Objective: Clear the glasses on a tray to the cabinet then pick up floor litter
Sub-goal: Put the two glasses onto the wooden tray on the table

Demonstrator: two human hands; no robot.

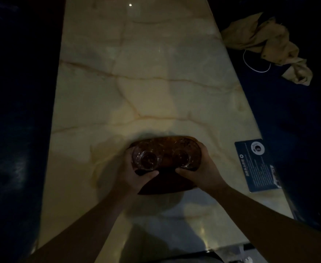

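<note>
Gripping one cut glass apiece, both hands work over a dark brown tray (167,184) near the close end of a long pale marble table (146,82) with tan veining. Light is dim; detail in the shadows is poor.

Left hand (135,177): fingers wrapped round the outer left wall of the left glass (146,158), thumb laid across its near side. Fingers closed on the glass.

Right hand (201,171): fingers curled over the outer right wall of the right glass (184,157), thumb pressed along the near rim side. Closed on the glass as well.

Glasses: two clear, faceted tumblers, upright, side by side and just about touching, seen from above over the far half of the tray. Whether their bases rest on the tray or sit slightly lifted off it, cannot tell. Contents not readable; the tray's brown shows through.

Tray: rounded corners, near half bare and dark, partly covered by the wrists.

Surroundings: a dark blue printed card (256,164) lies flat at the table's right edge, well right of the tray. Beyond that edge, on a dark surface, a crumpled tan cloth (266,44) with a thin white cord (254,67) looping just beside it. Left of the table, only deep blue-black darkness
</note>
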